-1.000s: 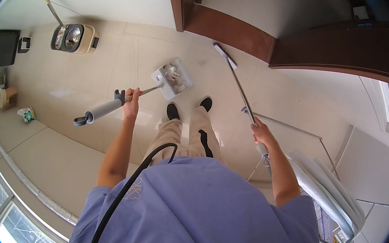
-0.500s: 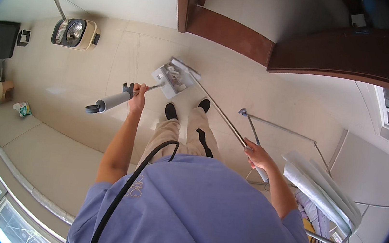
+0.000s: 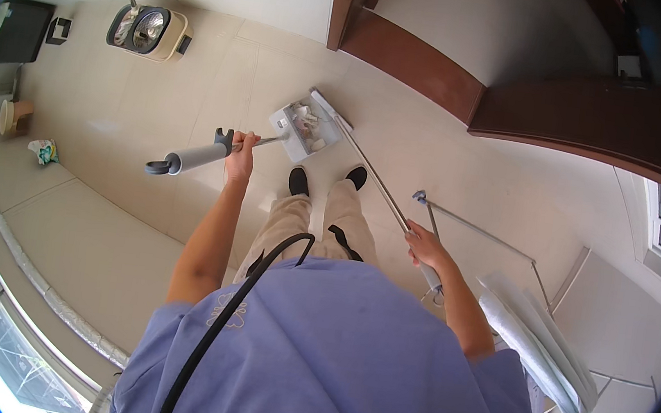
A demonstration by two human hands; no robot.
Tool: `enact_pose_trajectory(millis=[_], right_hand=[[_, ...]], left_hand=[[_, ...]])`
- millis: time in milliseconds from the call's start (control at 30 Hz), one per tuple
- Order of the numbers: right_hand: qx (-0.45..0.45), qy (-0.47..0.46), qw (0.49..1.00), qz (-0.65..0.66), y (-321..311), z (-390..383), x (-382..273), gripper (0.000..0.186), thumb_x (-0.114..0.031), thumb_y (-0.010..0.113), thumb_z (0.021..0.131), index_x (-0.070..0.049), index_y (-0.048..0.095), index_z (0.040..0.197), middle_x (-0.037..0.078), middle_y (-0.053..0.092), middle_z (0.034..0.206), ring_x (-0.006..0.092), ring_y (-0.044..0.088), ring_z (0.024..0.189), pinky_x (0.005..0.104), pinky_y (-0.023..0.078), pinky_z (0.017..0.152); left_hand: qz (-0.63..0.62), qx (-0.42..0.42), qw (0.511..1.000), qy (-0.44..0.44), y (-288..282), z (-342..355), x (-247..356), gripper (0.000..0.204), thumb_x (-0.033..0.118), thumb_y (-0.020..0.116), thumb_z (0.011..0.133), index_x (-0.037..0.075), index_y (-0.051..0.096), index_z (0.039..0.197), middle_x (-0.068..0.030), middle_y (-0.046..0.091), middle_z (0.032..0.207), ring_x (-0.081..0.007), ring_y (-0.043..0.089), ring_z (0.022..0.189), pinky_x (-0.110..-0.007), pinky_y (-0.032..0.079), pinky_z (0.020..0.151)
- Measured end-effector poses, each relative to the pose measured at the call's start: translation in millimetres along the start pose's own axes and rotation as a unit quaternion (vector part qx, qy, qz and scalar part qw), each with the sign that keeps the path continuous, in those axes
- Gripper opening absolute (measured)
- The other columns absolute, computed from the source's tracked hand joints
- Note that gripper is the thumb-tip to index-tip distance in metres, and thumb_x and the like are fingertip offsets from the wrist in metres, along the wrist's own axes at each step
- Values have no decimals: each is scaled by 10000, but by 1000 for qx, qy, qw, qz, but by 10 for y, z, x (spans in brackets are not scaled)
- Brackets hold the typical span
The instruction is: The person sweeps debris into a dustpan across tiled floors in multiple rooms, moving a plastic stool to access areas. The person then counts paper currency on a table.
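Note:
My left hand (image 3: pixel 241 161) is closed around the metal pole of a long-handled dustpan (image 3: pixel 292 146), just beyond its thick grey grip (image 3: pixel 198 159). The grey pan rests on the floor ahead of my feet, with crumpled whitish litter (image 3: pixel 305 121) inside. A broom's pole (image 3: pixel 376 181) runs through my closed right hand (image 3: pixel 426 247), its grey end sticking out behind the fingers. At the far end, the narrow pale broom head (image 3: pixel 324 102) lies along the pan's far open edge, apparently touching it.
A mop bucket (image 3: pixel 162 35) with a handle stands at the far left wall. Brown wooden framing (image 3: pixel 414 64) borders the far side. A metal rack (image 3: pixel 476 228) stands to my right, near white padded panels (image 3: pixel 528 342). A small plastic bag (image 3: pixel 43 151) lies at left.
My right hand has shifted slightly left and forward with the broom pole. The broom head stays at the pan's edge. The whole view has shifted a little.

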State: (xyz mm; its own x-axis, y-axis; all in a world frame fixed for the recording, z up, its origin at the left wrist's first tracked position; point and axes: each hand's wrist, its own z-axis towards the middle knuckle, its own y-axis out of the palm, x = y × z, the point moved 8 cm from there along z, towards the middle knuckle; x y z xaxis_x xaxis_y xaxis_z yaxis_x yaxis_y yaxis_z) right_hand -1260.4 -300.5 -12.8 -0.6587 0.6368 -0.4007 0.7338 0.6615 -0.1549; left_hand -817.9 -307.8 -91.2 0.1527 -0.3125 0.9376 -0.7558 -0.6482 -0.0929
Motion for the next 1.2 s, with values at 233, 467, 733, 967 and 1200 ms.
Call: enact_pose_trajectory(millis=[233, 467, 733, 967, 1200], right_hand=[[94, -3, 964, -250, -259, -740, 238, 476, -288, 477, 783, -109, 355, 1207, 148, 569, 744, 281, 554, 672, 349, 444, 611], [152, 5, 905, -398, -606, -954, 25, 373, -310, 502, 758, -90, 449, 1054, 172, 579, 761, 344, 549, 755, 406, 431, 672], [235, -44, 841, -485, -1119, -1250, 85, 316, -263, 547, 728, -97, 464, 984, 148, 578, 701, 338, 556, 686, 406, 442, 605], [257, -130, 766, -575, -1605, -1745, 143, 272, -252, 551, 720, -125, 440, 932, 113, 546, 739, 323, 543, 614, 419, 435, 523], [222, -56, 768, -598, -2188, -2475, 172, 320, -199, 594, 666, -82, 452, 928, 113, 532, 783, 324, 531, 670, 416, 424, 553]], left_hand=[[26, 24, 998, 44, 37, 88, 131, 194, 164, 510, 783, 46, 459, 637, -54, 582, 710, -43, 407, 575, -182, 302, 481], [83, -59, 990, 95, 180, 473, 438, 217, 163, 530, 785, -12, 486, 666, -90, 582, 681, -117, 544, 690, -246, 422, 670], [-55, 86, 991, 88, -124, 769, 91, 664, 176, 674, 666, -50, 293, 1162, -182, 369, 1156, -255, 392, 1057, -339, 357, 855], [53, 57, 975, -207, 363, 303, -1173, 626, 333, 612, 696, 44, 354, 1187, -141, 423, 1155, -236, 437, 1017, -342, 379, 804], [-162, -56, 869, -464, 1315, 28, -1506, 1014, 625, 547, 608, 84, 47, 1305, -186, 48, 1344, -340, 104, 1230, -534, 105, 952]])
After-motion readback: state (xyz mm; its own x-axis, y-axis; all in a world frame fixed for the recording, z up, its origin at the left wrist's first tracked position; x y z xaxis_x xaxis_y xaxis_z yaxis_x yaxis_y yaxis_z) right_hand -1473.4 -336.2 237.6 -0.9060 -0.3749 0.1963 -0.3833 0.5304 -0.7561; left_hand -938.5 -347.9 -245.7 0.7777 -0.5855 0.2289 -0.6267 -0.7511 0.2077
